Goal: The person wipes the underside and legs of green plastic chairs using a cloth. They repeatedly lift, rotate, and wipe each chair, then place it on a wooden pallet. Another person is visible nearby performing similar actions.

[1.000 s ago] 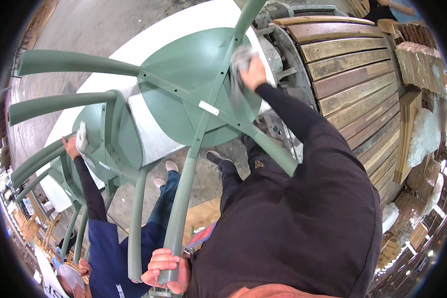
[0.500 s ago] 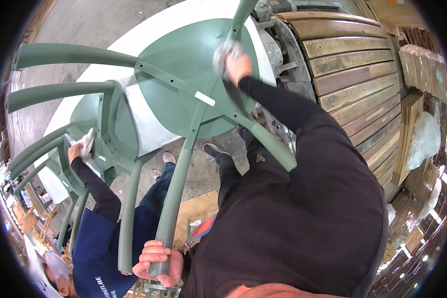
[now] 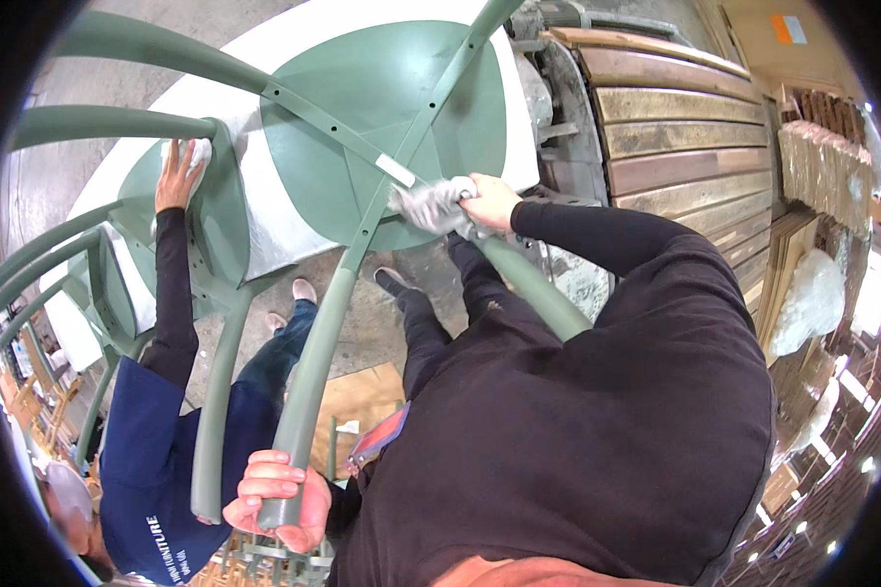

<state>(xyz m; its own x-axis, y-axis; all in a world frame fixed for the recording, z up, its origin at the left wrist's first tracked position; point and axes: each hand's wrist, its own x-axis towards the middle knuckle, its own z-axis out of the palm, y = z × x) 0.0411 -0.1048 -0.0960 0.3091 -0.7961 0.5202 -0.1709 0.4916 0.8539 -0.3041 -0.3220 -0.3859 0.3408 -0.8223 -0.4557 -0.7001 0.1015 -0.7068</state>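
The green chair (image 3: pixel 382 127) lies upturned in the middle, its seat underside facing up and its legs reaching near. The left hand (image 3: pixel 276 497) is wrapped around the end of one leg at the near edge. The right hand (image 3: pixel 489 201) presses a crumpled grey cloth (image 3: pixel 431 205) against the seat's near rim. To the left, a co-worker's hand (image 3: pixel 176 176) lies flat on a second green chair (image 3: pixel 201 210).

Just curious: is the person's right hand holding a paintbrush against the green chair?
No, the right hand presses a crumpled grey cloth on the green chair.
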